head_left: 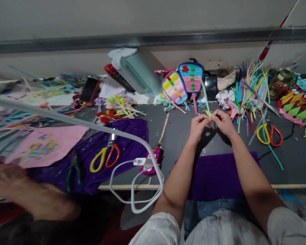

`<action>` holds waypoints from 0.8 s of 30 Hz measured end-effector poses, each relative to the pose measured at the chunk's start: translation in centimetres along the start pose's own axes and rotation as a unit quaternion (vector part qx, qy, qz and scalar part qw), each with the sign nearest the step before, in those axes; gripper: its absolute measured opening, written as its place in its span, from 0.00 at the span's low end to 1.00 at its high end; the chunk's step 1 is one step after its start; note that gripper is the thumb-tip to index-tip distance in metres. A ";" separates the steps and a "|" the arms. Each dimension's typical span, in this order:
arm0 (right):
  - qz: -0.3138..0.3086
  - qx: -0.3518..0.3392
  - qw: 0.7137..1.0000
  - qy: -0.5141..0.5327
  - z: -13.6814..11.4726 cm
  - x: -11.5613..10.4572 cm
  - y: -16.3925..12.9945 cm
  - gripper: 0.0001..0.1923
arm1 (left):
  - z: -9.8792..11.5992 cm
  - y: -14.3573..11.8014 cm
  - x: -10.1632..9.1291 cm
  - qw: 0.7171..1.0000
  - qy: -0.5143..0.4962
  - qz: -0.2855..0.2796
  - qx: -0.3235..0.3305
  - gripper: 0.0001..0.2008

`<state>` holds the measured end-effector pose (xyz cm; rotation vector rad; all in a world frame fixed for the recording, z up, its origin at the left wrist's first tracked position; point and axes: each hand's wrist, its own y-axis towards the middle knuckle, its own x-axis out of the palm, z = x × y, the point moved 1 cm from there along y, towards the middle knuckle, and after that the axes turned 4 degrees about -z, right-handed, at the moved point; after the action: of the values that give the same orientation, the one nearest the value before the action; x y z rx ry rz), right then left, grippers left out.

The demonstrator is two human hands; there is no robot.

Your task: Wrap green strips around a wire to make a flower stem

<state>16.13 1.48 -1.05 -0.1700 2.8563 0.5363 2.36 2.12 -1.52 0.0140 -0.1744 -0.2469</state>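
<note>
A light green pipe cleaner rises from between my fingertips and leans up to the left. My left hand pinches its lower end. Close against it, the fingers of my right hand are closed on the same pipe cleaner, near its bottom. Both hands are held above the dark grey table. Just behind them are two fan-shaped craft pieces, one blue and pink and one yellow and pink, each with a handle. A purple cloth lies below my forearms at the table edge.
Scissors and a bundle of pipe cleaners are on the right. To the left lie more scissors, pliers and a pink sheet. A white cable loops across the front. Another person's arm reaches in at left.
</note>
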 end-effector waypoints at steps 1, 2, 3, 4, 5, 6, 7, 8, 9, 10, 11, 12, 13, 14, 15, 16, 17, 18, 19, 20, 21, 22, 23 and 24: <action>0.000 -0.003 1.000 -0.001 -0.1 0.0 0.0 0.09 | -0.1 0.0 0.0 0.999 -0.031 0.000 -0.018 0.08; 0.000 -0.005 1.000 -0.002 -0.1 0.1 0.0 0.09 | -0.1 0.1 0.0 0.997 -0.062 -0.001 -0.037 0.08; -0.002 -0.007 1.000 -0.002 -0.2 0.2 0.0 0.08 | -0.2 0.1 -0.1 0.994 -0.092 -0.005 -0.057 0.08; -0.006 -0.008 1.000 -0.001 -0.2 0.3 -0.1 0.08 | -0.2 0.1 -0.1 0.990 -0.120 -0.013 -0.079 0.08; -0.011 -0.008 1.000 0.002 -0.3 0.4 -0.1 0.08 | -0.2 0.2 -0.2 0.984 -0.145 -0.026 -0.103 0.07; -0.017 -0.008 1.000 0.004 -0.4 0.5 -0.1 0.07 | -0.3 0.2 -0.3 0.977 -0.166 -0.042 -0.128 0.07; -0.024 -0.006 1.000 0.008 -0.4 0.5 -0.1 0.07 | -0.3 0.3 -0.4 0.970 -0.182 -0.058 -0.151 0.07; -0.028 -0.005 1.000 0.010 -0.5 0.6 -0.1 0.07 | -0.4 0.3 -0.5 0.964 -0.192 -0.072 -0.169 0.07; -0.029 -0.004 1.000 0.012 -0.5 0.7 -0.1 0.07 | -0.4 0.3 -0.6 0.960 -0.198 -0.081 -0.180 0.07; -0.027 -0.004 1.000 0.012 -0.4 0.7 -0.1 0.08 | -0.4 0.3 -0.7 0.959 -0.199 -0.085 -0.184 0.08; -0.023 -0.006 1.000 0.011 -0.4 0.7 -0.1 0.08 | -0.3 0.3 -0.7 0.960 -0.196 -0.084 -0.183 0.08; -0.018 -0.009 1.000 0.011 -0.3 0.6 -0.1 0.08 | -0.3 0.3 -0.7 0.963 -0.189 -0.081 -0.176 0.08; -0.014 -0.014 1.000 0.011 -0.2 0.6 0.0 0.08 | -0.2 0.2 -0.7 0.967 -0.177 -0.077 -0.167 0.09; -0.011 -0.018 1.000 0.012 -0.1 0.5 0.0 0.09 | -0.1 0.2 -0.6 0.973 -0.161 -0.070 -0.151 0.10; -0.009 -0.021 1.000 0.014 -0.1 0.4 0.1 0.09 | 0.0 0.1 -0.6 0.980 -0.140 -0.060 -0.130 0.10; -0.008 -0.023 1.000 0.018 -0.1 0.3 0.1 0.09 | 0.1 0.1 -0.5 0.987 -0.115 -0.050 -0.106 0.11; -0.007 -0.023 0.999 0.022 -0.1 0.2 0.1 0.10 | 0.2 0.0 -0.5 0.992 -0.088 -0.039 -0.078 0.12; -0.006 -0.020 0.999 0.027 -0.1 0.1 0.1 0.10 | 0.3 -0.1 -0.5 0.996 -0.061 -0.031 -0.049 0.12; -0.004 -0.015 0.999 0.032 -0.1 0.1 0.1 0.10 | 0.5 -0.1 -0.4 0.999 -0.031 -0.023 -0.018 0.12; -0.001 -0.007 0.999 0.036 -0.1 0.0 0.0 0.11 | 0.6 -0.2 -0.4 1.000 0.002 -0.014 0.014 0.12; 0.002 0.001 0.999 0.040 -0.1 0.0 0.0 0.11 | 0.8 -0.3 -0.3 0.998 0.038 -0.003 0.047 0.12; 0.008 0.010 0.999 0.043 0.0 0.0 0.0 0.12 | 1.0 -0.4 -0.2 0.994 0.076 0.011 0.080 0.12; 0.015 0.018 0.999 0.046 0.1 0.0 0.0 0.13 | 1.2 -0.5 -0.2 0.987 0.111 0.026 0.109 0.12; 0.023 0.025 0.998 0.047 0.2 0.0 0.0 0.13 | 1.3 -0.6 -0.1 0.980 0.142 0.036 0.131 0.12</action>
<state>16.16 1.60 -1.21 -0.1244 2.9678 0.4771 1.92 1.53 -0.26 0.3038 0.0787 -0.1451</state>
